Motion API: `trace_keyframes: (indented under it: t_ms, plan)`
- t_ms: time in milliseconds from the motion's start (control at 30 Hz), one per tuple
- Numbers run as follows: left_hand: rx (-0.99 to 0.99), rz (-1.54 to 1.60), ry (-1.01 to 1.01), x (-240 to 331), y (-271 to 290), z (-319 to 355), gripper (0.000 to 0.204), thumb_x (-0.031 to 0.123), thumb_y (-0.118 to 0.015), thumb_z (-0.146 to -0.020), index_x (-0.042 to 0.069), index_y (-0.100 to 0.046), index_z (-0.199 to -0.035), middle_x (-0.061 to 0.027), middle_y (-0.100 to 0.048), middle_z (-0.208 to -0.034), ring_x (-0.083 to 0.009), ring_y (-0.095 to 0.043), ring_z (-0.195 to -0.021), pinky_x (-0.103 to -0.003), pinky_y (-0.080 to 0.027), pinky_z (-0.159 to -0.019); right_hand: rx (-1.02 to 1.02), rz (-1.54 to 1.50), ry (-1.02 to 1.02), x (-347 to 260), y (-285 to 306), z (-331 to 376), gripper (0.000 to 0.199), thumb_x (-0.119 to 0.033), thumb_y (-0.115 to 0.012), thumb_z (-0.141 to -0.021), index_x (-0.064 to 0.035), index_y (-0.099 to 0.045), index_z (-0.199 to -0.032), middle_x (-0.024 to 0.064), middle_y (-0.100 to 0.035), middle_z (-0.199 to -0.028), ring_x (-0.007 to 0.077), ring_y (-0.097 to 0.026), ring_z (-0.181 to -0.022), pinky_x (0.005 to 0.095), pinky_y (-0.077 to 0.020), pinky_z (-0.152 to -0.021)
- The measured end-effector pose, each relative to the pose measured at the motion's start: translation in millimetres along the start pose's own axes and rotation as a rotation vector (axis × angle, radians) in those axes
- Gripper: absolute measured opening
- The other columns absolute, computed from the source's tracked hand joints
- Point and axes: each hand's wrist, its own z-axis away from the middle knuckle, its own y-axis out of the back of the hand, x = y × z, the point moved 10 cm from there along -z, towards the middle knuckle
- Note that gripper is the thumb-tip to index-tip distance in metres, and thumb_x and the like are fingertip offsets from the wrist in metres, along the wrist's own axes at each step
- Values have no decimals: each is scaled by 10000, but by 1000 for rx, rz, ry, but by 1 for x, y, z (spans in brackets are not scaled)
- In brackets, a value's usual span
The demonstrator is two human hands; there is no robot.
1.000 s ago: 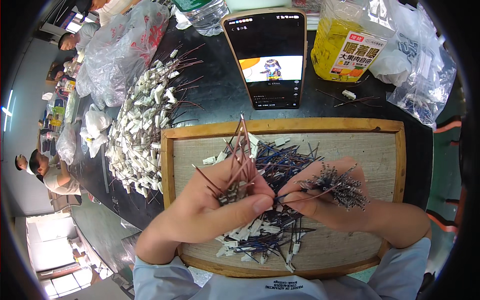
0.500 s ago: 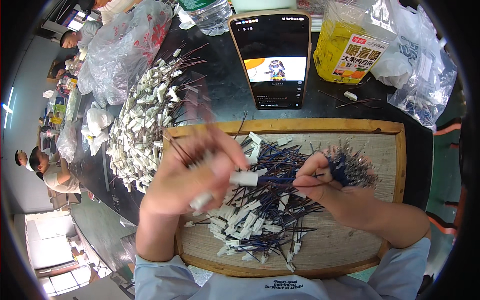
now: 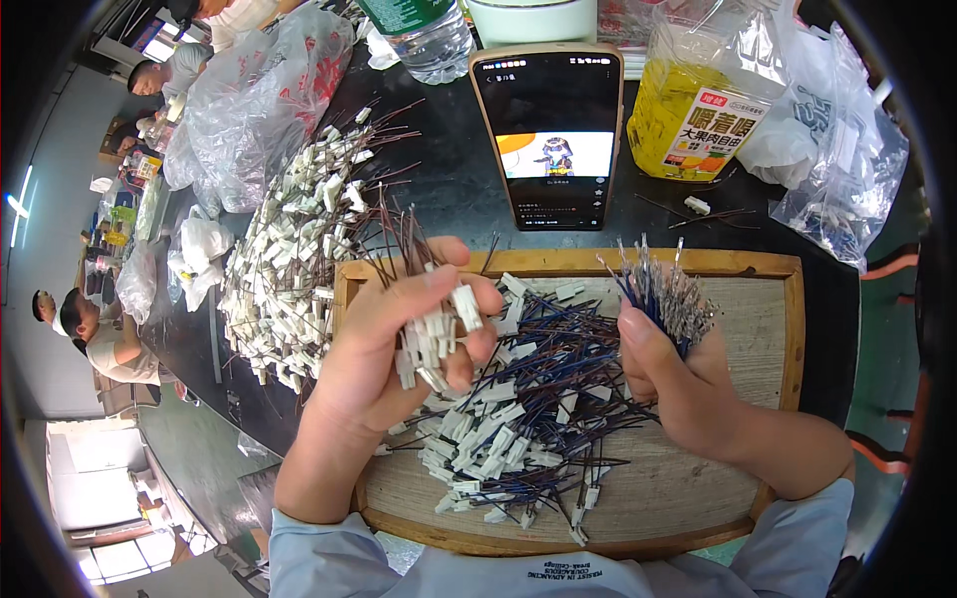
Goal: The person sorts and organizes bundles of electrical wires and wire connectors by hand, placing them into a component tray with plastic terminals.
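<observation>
Several white connectors with brown wires (image 3: 431,341) are gripped in my left hand (image 3: 374,339), their wires sticking up past the thumb. My right hand (image 3: 683,384) is closed around a bundle of blue wires with metal terminals (image 3: 670,299), the silvery ends fanning upward. Between and below the hands, a loose pile of white connectors with blue and brown wires (image 3: 498,429) lies in a wood-framed tray (image 3: 688,488). The hands are apart, each above the tray. What the curled right fingers cover is hidden.
A large heap of white connectors with brown wires (image 3: 284,259) lies left of the tray. Behind the tray stand a phone (image 3: 548,100), a water bottle (image 3: 429,40) and a yellow drink jug (image 3: 688,110). Plastic bags (image 3: 249,120) lie at the back; people sit far left.
The wire and connector stretched between my hands is gone from there. My left hand has turned palm up with its connectors showing, and my right hand has tilted its bundle more upright.
</observation>
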Motion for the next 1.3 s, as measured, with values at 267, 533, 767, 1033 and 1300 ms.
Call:
trace_keyframes:
  t_ms: [267, 533, 767, 1033, 1300]
  plan:
    - [-30, 11, -19, -3, -10, 0, 243, 265, -484, -963, 99, -464, -1139, -41, -500, -772, -104, -459, -517, -191, -337, -369, 110, 22, 117, -11, 8, 2, 106, -145, -582, -913, -52, -542, -944, -72, -480, -701, -5, -403, -603, 170, -311, -510]
    - [-358, 18, 55, -13, -45, 12, 254, 351, -448, -969, 129, -383, -1074, -5, -378, -608, -21, -215, -378, -158, -184, -304, -36, 155, 170, -16, -6, 7, 76, -102, -652, -859, -31, -632, -870, -92, -492, -583, -23, -410, -528, 167, -282, -451]
    - [-500, -12, 238, -30, -53, 21, 290, 288, -584, -904, 112, -367, -983, -77, -424, -577, -49, -294, -376, -203, -165, -325, -70, 267, 141, -23, -10, 7, 69, -86, -691, -822, -37, -661, -860, -58, -535, -595, -24, -421, -521, 162, -306, -455]
    - [-474, -18, 299, -40, -56, 23, 296, 235, -608, -888, 86, -367, -975, -92, -446, -585, -47, -290, -384, -199, -167, -334, -150, 280, 263, -25, -19, 9, 80, -48, -702, -788, -18, -653, -844, -33, -572, -633, -19, -430, -512, 164, -310, -455]
    - [-478, -6, 354, -44, -59, 27, 276, 193, -614, -881, 73, -385, -978, -68, -437, -581, -53, -297, -403, -201, -171, -342, -170, 306, 280, -27, -19, 9, 84, -38, -708, -774, -6, -654, -829, -17, -571, -611, -8, -440, -502, 178, -332, -449]
